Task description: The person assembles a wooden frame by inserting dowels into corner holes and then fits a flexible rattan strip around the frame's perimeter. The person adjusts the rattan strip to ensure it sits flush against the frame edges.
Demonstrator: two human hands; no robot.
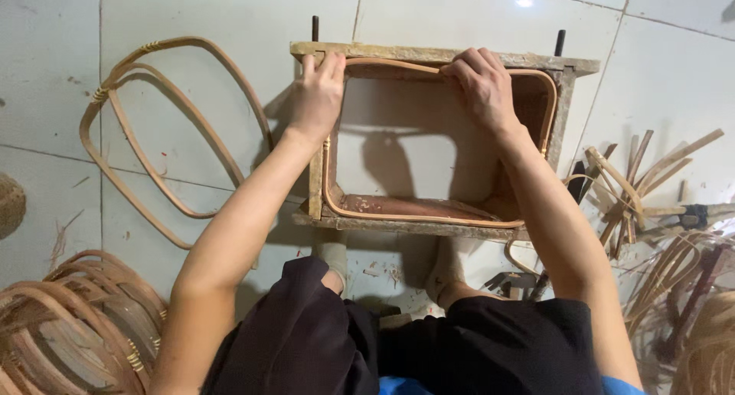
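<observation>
Inside wooden mould [315, 182], tan rounded-rectangle cane hoop [429, 216]

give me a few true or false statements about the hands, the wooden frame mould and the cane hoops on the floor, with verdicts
1. Both hands press on the far edge of the rectangular wooden frame mould. True: the left hand is at its far left corner, the right hand along the far rail.
2. A bent tan cane strip lines the inside of the mould. True.
3. The mould sits on a wooden table. False: it lies on the pale tiled floor.
4. The loose bound cane hoops lie right of the mould. False: they lie left of it.
5. The right hand holds a hammer. False: it holds no tool.
</observation>
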